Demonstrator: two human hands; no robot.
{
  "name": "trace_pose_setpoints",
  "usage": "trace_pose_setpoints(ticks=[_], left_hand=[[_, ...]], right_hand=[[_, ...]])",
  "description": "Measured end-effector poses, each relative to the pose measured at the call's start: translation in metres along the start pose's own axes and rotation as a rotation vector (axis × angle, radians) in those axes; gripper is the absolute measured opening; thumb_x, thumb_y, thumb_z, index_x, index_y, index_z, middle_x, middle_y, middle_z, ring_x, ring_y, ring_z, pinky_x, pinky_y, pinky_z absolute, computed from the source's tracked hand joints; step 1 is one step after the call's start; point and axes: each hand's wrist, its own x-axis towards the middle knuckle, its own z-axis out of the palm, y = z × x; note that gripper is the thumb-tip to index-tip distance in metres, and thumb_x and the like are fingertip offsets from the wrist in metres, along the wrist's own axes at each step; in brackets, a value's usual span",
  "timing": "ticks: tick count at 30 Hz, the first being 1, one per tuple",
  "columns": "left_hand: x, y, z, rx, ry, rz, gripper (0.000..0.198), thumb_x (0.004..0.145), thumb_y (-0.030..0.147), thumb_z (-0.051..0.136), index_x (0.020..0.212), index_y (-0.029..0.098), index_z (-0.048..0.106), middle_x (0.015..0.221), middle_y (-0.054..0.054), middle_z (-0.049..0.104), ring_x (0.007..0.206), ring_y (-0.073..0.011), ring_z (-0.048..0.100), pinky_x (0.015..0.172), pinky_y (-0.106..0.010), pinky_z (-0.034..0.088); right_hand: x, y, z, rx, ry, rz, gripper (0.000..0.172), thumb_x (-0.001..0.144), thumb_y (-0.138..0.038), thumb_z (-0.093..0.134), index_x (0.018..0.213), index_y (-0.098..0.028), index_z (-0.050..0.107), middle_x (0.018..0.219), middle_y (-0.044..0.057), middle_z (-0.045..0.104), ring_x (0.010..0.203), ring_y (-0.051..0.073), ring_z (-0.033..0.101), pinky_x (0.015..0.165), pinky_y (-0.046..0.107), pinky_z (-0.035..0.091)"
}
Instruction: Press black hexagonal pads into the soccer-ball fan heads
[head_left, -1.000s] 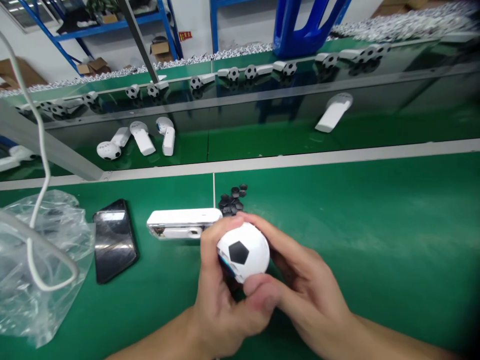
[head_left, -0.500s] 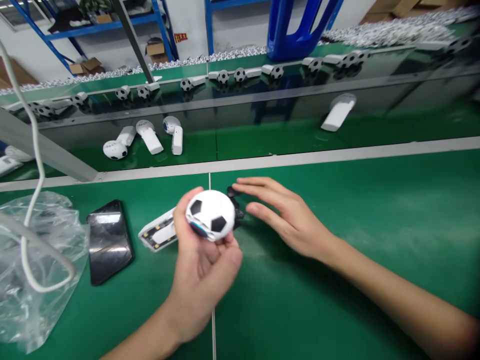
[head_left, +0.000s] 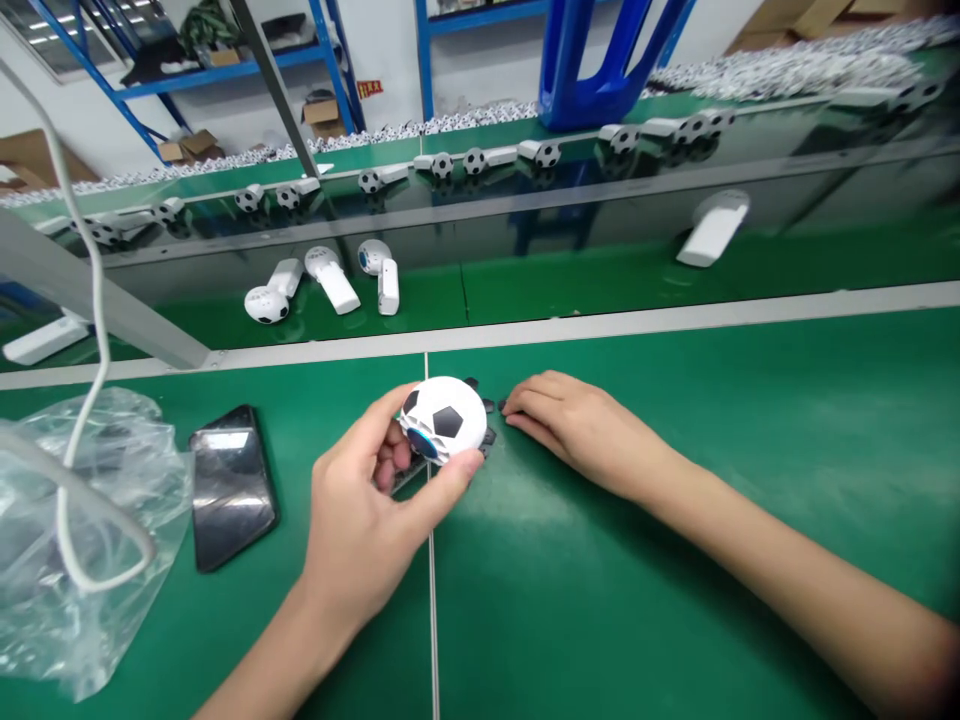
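My left hand (head_left: 367,510) grips a white round device head (head_left: 444,418) with black football patches and a blue spot on its side, thumb and fingers around its edge. Part of a handle (head_left: 409,474) shows below it, mostly covered by my fingers. Several small black pieces (head_left: 489,436) lie on the green table just right of the head, partly hidden by it. To their right, the fingertips of my right hand (head_left: 581,425) are pinched together on one small black piece (head_left: 503,406), low over the table.
A black phone (head_left: 234,490) and a clear plastic bag (head_left: 90,600) lie at left, with a white cable (head_left: 97,330) hanging over the bag. Beyond the metal rail (head_left: 525,335), several white football-headed devices (head_left: 334,280) lie on a green belt. A blue plastic stool (head_left: 589,95) stands behind.
My right hand has gone from spread fingers to a pinch at the black pieces. The football head has shifted slightly right and turned in my left hand. Devices on the belt have moved right.
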Motion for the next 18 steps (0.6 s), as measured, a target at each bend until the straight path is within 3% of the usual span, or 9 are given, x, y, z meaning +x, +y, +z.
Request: trace_pose_setpoints(ticks=[3, 5, 7, 10, 14, 18], left_hand=[[0.003, -0.003, -0.005, 0.178, 0.066, 0.181, 0.043, 0.084, 0.046, 0.094, 0.118, 0.024, 0.079, 0.086, 0.001, 0.056, 0.078, -0.0187, 0.055, 0.069, -0.031, 0.047], [0.004, -0.006, -0.008, 0.105, 0.051, 0.213, 0.037, 0.088, 0.047, 0.091, 0.113, 0.023, 0.078, 0.099, -0.002, 0.059, 0.093, -0.0214, 0.059, 0.082, -0.032, 0.050], [0.004, -0.008, -0.008, -0.123, -0.056, 0.134, 0.034, 0.095, 0.050, 0.085, 0.113, 0.024, 0.075, 0.110, -0.004, 0.064, 0.101, -0.0220, 0.062, 0.088, -0.032, 0.051], [0.000, -0.009, -0.002, -0.431, -0.238, -0.013, 0.036, 0.101, 0.056, 0.077, 0.119, 0.026, 0.071, 0.107, -0.001, 0.071, 0.092, -0.0187, 0.065, 0.080, -0.029, 0.052], [-0.007, -0.010, 0.008, -0.548, -0.250, -0.086, 0.041, 0.101, 0.060, 0.076, 0.123, 0.027, 0.069, 0.109, -0.001, 0.072, 0.095, -0.0183, 0.064, 0.084, -0.027, 0.051], [-0.008, -0.012, 0.013, -0.535, -0.226, -0.111, 0.042, 0.102, 0.059, 0.075, 0.129, 0.029, 0.064, 0.109, 0.001, 0.070, 0.097, -0.0179, 0.062, 0.088, -0.027, 0.051]], right_hand=[[-0.003, -0.001, -0.003, -0.030, -0.017, 0.002, 0.023, 0.113, -0.020, 0.056, 0.109, -0.019, 0.079, 0.101, 0.012, 0.079, 0.094, 0.028, 0.072, 0.082, 0.040, 0.059], [-0.005, -0.001, -0.003, -0.046, -0.017, 0.005, 0.022, 0.112, -0.020, 0.058, 0.114, -0.017, 0.079, 0.099, 0.012, 0.078, 0.092, 0.029, 0.073, 0.079, 0.040, 0.058], [-0.006, 0.000, -0.002, -0.053, -0.012, 0.001, 0.021, 0.111, -0.019, 0.060, 0.116, -0.015, 0.080, 0.097, 0.012, 0.077, 0.089, 0.029, 0.073, 0.076, 0.041, 0.059], [-0.006, 0.000, 0.003, -0.050, 0.022, -0.013, 0.022, 0.110, -0.019, 0.060, 0.110, -0.014, 0.081, 0.099, 0.014, 0.076, 0.090, 0.032, 0.073, 0.077, 0.043, 0.060], [-0.003, -0.003, 0.009, 0.007, 0.149, 0.007, 0.025, 0.112, -0.019, 0.054, 0.105, -0.013, 0.078, 0.104, 0.018, 0.078, 0.092, 0.033, 0.075, 0.079, 0.047, 0.062], [-0.003, -0.020, 0.002, 0.158, 0.350, 0.097, 0.016, 0.112, -0.017, 0.058, 0.112, -0.018, 0.073, 0.100, 0.010, 0.081, 0.085, 0.022, 0.079, 0.075, 0.035, 0.065]])
